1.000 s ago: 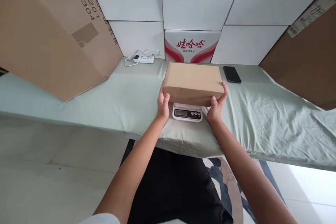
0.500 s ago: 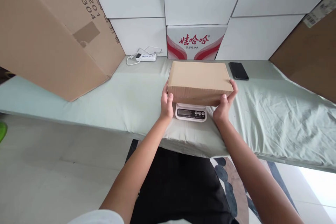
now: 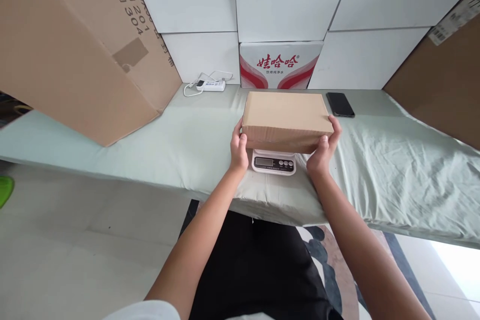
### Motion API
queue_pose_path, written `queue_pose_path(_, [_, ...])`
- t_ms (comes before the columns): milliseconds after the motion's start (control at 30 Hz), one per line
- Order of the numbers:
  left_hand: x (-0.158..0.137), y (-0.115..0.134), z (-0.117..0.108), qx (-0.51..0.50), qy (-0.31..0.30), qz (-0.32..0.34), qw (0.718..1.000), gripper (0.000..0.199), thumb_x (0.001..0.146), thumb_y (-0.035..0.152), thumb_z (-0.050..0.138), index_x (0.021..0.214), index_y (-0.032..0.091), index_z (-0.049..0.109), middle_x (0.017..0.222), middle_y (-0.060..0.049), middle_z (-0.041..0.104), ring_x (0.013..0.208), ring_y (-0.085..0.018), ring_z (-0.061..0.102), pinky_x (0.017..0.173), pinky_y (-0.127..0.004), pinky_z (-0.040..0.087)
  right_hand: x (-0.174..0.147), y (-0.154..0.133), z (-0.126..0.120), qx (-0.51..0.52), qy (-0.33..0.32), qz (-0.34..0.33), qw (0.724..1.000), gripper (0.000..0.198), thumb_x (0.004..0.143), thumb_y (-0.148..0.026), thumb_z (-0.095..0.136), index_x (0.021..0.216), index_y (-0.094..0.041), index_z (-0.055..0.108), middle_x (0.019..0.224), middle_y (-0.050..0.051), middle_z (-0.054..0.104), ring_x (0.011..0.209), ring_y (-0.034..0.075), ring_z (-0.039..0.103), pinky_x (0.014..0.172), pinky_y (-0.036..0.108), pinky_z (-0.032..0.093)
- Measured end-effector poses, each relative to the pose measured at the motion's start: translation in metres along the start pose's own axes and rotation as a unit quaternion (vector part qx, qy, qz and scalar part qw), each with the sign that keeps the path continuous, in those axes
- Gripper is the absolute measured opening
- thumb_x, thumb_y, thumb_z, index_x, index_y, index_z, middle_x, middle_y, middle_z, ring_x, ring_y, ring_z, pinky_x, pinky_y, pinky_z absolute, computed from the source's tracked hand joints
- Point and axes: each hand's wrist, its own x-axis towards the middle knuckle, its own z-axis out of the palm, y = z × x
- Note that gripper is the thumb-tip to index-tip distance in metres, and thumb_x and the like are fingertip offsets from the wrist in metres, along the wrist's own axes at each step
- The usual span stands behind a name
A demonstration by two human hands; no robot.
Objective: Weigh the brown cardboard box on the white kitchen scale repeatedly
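Note:
A plain brown cardboard box [image 3: 287,112] is held level between my two hands, over a small white digital scale [image 3: 274,163]. My left hand [image 3: 239,147] is closed on the box's left end, thumb on the front face. On the opposite end my right hand [image 3: 324,149] grips it, with the thumb at the front right corner and fingers along the side. The scale's display and several buttons show in front of the box; its weighing plate is mostly hidden beneath. Whether the box rests on the plate, I cannot tell.
A black phone [image 3: 340,104] lies behind the box to the right. At the back left is a white power strip [image 3: 210,85] with a cable. Large cartons [image 3: 86,60] flank the cloth-covered table [image 3: 180,145], and a red-and-white printed box [image 3: 280,65] stands at the back.
The view has shifted slightly, so everything sits a little lower in the picture. Both hands keep their hold on the box above the scale.

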Motion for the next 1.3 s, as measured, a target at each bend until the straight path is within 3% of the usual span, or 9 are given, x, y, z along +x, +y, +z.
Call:
queue_pose_path(233, [0.002,-0.004,-0.002,0.01,0.011,-0.004,1.0,0.078,0.094,0.088,0.057,0.15,0.034,0.068,0.164,-0.009,0.069,0.163,-0.036,0.056,0.139,-0.056,0.045,0.003,0.004,0.0,0.011,0.014,-0.044,0.999,0.07,0.104,-0.077,0.042,0.151,-0.028,0.059,0.149,0.013,0.062,0.145,0.038,0.058,0.133,0.069,0.036])
queue_pose_path(367, [0.001,-0.002,-0.002,0.036,0.031,0.024,0.999,0.081,0.096,0.088,0.053,0.155,0.034,0.065,0.173,-0.009,0.061,0.166,-0.035,0.052,0.139,-0.054,0.043,0.005,0.009,0.004,0.086,0.048,0.02,0.995,0.068,0.101,-0.077,0.047,0.15,-0.032,0.058,0.131,0.01,0.063,0.13,0.034,0.063,0.125,0.063,0.043])
queue_pose_path(533, [-0.002,0.005,-0.003,0.106,0.084,0.074,0.988,0.085,0.098,0.087,0.046,0.165,0.034,0.053,0.182,-0.012,0.049,0.169,-0.034,0.048,0.133,-0.051,0.046,0.017,0.013,0.007,0.214,0.124,0.119,0.962,0.059,0.097,-0.072,0.054,0.141,-0.033,0.057,0.113,0.004,0.065,0.107,0.026,0.068,0.106,0.047,0.052])
queue_pose_path(633, [-0.001,0.006,-0.002,0.108,0.122,0.064,0.985,0.084,0.099,0.087,0.043,0.164,0.034,0.052,0.184,-0.012,0.046,0.17,-0.034,0.047,0.131,-0.052,0.048,0.024,0.013,0.005,0.247,0.153,0.167,0.942,0.06,0.096,-0.075,0.051,0.137,-0.032,0.058,0.107,0.003,0.066,0.098,0.023,0.068,0.093,0.04,0.052])
queue_pose_path(733, [0.0,0.005,-0.001,0.086,0.155,0.03,0.984,0.081,0.099,0.086,0.043,0.16,0.034,0.055,0.186,-0.011,0.044,0.171,-0.033,0.045,0.133,-0.052,0.048,0.027,0.016,0.002,0.246,0.164,0.192,0.936,0.058,0.094,-0.076,0.051,0.131,-0.032,0.061,0.107,0.003,0.066,0.095,0.023,0.068,0.09,0.039,0.052])
queue_pose_path(867, [0.001,0.004,0.0,0.061,0.146,0.016,0.987,0.08,0.098,0.085,0.048,0.159,0.034,0.057,0.186,-0.01,0.045,0.173,-0.033,0.043,0.139,-0.053,0.042,0.024,0.022,0.001,0.207,0.123,0.126,0.962,0.058,0.095,-0.072,0.053,0.137,-0.033,0.062,0.121,0.005,0.07,0.113,0.027,0.071,0.109,0.049,0.052])
queue_pose_path(1033, [-0.003,0.001,0.004,0.017,0.036,0.007,0.999,0.084,0.095,0.089,0.053,0.158,0.035,0.061,0.176,-0.008,0.059,0.173,-0.032,0.045,0.144,-0.048,0.039,0.008,0.016,-0.001,0.109,0.008,0.016,0.994,0.066,0.105,-0.075,0.043,0.152,-0.034,0.065,0.151,0.01,0.067,0.148,0.037,0.062,0.13,0.065,0.042])
queue_pose_path(1200, [0.0,0.01,0.007,-0.001,-0.032,0.034,0.999,0.073,0.101,0.082,0.05,0.155,0.035,0.067,0.166,-0.008,0.069,0.172,-0.031,0.046,0.145,-0.049,0.038,0.01,0.007,-0.006,0.091,-0.029,-0.013,0.995,0.077,0.105,-0.078,0.042,0.17,-0.036,0.051,0.172,0.007,0.055,0.166,0.043,0.047,0.141,0.073,0.03])
queue_pose_path(1300, [0.028,0.024,0.007,-0.013,-0.033,0.091,0.995,0.07,0.103,0.082,0.048,0.154,0.038,0.067,0.168,-0.003,0.067,0.173,-0.029,0.045,0.146,-0.044,0.036,0.036,-0.004,-0.006,0.119,-0.036,-0.041,0.991,0.08,0.1,-0.079,0.053,0.171,-0.041,0.048,0.176,0.004,0.051,0.169,0.044,0.044,0.142,0.073,0.031])
